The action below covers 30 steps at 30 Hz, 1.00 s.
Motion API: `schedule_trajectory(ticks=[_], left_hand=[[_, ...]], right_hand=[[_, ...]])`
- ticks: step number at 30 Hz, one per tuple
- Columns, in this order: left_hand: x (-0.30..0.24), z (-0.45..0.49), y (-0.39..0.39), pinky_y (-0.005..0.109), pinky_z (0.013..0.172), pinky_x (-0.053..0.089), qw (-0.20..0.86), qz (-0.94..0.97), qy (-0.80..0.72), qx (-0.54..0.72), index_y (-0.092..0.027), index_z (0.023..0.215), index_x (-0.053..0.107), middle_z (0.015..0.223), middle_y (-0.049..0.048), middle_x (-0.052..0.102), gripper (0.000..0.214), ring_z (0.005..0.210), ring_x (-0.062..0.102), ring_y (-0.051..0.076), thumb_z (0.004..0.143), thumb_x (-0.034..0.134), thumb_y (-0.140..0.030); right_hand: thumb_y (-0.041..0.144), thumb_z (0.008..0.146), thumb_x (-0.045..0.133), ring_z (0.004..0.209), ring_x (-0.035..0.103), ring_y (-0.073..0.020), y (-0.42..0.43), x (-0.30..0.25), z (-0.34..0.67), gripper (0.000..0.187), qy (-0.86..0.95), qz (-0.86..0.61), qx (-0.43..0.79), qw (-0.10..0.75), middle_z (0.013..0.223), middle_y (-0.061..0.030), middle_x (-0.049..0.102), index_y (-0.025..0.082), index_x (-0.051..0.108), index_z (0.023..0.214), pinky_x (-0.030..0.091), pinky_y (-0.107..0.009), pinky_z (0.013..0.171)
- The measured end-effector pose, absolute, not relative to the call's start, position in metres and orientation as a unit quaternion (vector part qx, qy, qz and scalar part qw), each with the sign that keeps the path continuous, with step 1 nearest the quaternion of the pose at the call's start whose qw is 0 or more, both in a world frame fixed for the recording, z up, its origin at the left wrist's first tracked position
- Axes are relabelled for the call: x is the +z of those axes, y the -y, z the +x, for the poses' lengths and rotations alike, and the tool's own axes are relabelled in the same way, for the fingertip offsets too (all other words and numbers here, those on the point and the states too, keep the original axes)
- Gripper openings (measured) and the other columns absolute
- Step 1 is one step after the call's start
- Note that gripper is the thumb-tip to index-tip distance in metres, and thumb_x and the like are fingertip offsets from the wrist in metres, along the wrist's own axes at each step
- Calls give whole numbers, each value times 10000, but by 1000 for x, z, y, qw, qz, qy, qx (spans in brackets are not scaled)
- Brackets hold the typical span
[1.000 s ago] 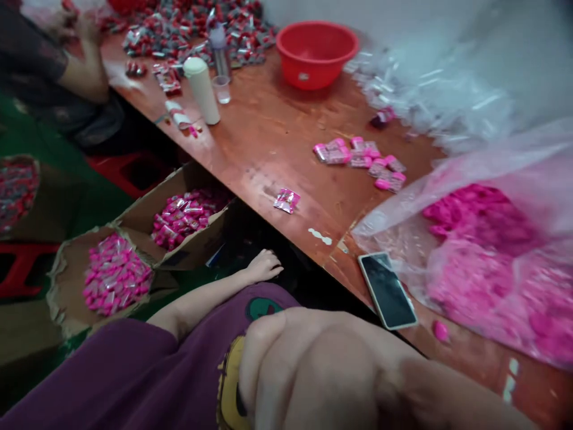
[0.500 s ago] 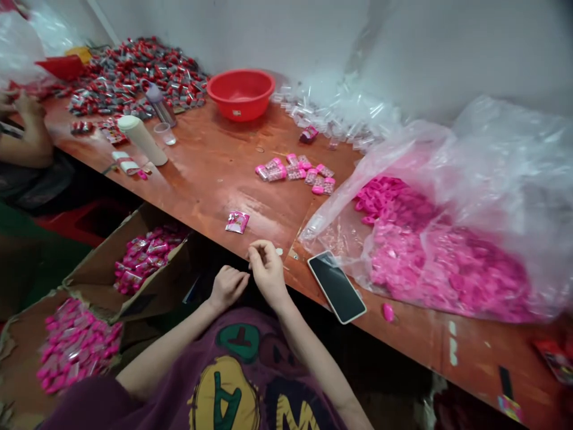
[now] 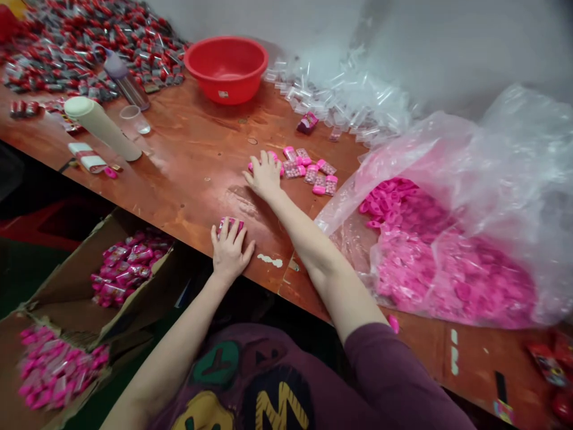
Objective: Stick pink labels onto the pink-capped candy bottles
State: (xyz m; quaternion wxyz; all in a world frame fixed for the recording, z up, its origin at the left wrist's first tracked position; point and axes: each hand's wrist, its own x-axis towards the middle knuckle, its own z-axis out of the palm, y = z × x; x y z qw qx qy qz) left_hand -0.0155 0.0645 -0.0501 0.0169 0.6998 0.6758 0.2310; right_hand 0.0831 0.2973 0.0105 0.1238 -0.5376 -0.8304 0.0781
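Note:
My left hand [image 3: 229,254] lies near the table's front edge with its fingers spread over a small shiny pink packet [image 3: 231,223], whose far side shows past the fingertips. Further back, my right hand [image 3: 265,177] reaches out, fingers apart, above small clear bottles with pink caps; its nearest ones are partly hidden beneath it. More of these pink-capped bottles [image 3: 312,173], filled with small pink beads, lie just to the right of that hand. Neither hand visibly grips anything.
Behind stand a red basin [image 3: 226,68] and a pile of clear tubes [image 3: 353,101]. To the right sits a plastic bag [image 3: 447,257] of pink parts. A cream bottle [image 3: 102,128] and a plastic cup [image 3: 135,119] stand left. Cardboard boxes [image 3: 67,286] hold pink items below.
My hands have parted. The left has moved forward onto the pink packet, and the right has reached forward to the pink-capped bottles. My right arm now covers the phone. The view has shifted right.

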Motion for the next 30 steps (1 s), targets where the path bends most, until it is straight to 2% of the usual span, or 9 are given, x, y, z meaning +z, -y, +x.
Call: schedule_trajectory(ticks=[2, 5, 8, 12, 15, 17, 24, 27, 30], left_hand=[[-51, -15, -64, 710, 1314, 200, 21, 703, -675, 224, -180, 1359, 747, 1596, 162, 583, 454, 1579, 421, 441, 1019, 599, -442], [-50, -14, -63, 698, 1308, 249, 29, 702, -676, 223, -188, 1371, 741, 1608, 151, 570, 434, 1575, 434, 429, 1024, 582, -395], [-48, -12, -63, 707, 1293, 282, 37, 699, -678, 224, -171, 1370, 739, 1608, 156, 565, 424, 1571, 438, 436, 1028, 567, -354], [-51, -11, -62, 736, 1277, 290, 41, 700, -675, 230, -170, 1365, 739, 1609, 156, 558, 417, 1554, 454, 456, 1026, 575, -349], [-54, -11, -63, 755, 1267, 288, 43, 702, -671, 235, -184, 1368, 737, 1622, 159, 538, 414, 1558, 444, 465, 1023, 584, -355], [-55, -12, -63, 767, 1263, 281, 45, 706, -667, 235, -174, 1370, 733, 1624, 172, 530, 420, 1561, 437, 469, 1024, 580, -357], [-57, -12, -61, 775, 1278, 235, 68, 697, -667, 254, -191, 1393, 714, 1634, 176, 525, 424, 1588, 396, 457, 1014, 597, -342], [-58, -12, -61, 772, 1283, 218, 76, 695, -665, 262, -175, 1379, 724, 1630, 183, 533, 427, 1590, 391, 458, 1015, 592, -352], [-58, -11, -63, 749, 1290, 219, 63, 692, -668, 266, -123, 1366, 730, 1624, 194, 540, 437, 1591, 394, 450, 1034, 562, -352]], right_hand=[[539, 1058, 503, 1626, 207, -475, -316, 4, 84, 693, 833, -539, 71, 106, 1743, -246, 311, 116, 461, 1606, 200, -688, 1264], [552, 1074, 472, 1528, 346, -475, -317, -3, 85, 617, 834, -539, 73, 94, 1636, -266, 463, 95, 594, 1470, 290, -692, 1196], [529, 1080, 502, 1389, 463, -416, -298, -1, 90, 532, 846, -523, 73, 77, 1490, -245, 593, 98, 662, 1348, 398, -620, 1116], [579, 1080, 478, 1306, 551, -405, -305, 12, 108, 560, 851, -516, 70, 60, 1385, -231, 667, 126, 696, 1326, 428, -611, 1103], [555, 1066, 507, 1421, 479, -476, -344, 16, 128, 620, 790, -605, 49, 87, 1546, -268, 556, 123, 596, 1502, 363, -704, 1153], [556, 1068, 489, 1496, 398, -505, -364, 14, 137, 648, 736, -668, 74, 79, 1631, -254, 480, 145, 541, 1567, 326, -750, 1169], [643, 1070, 412, 1421, 512, -437, -338, 22, 157, 618, 742, -654, 140, 43, 1532, -183, 592, 249, 621, 1498, 388, -693, 1177], [585, 1089, 382, 1497, 431, -469, -336, 26, 191, 632, 650, -752, 92, 68, 1630, -199, 499, 219, 538, 1580, 319, -745, 1202], [590, 1090, 333, 1538, 392, -470, -331, 14, 216, 676, 563, -813, 140, 58, 1725, -191, 376, 243, 421, 1664, 300, -749, 1214]])
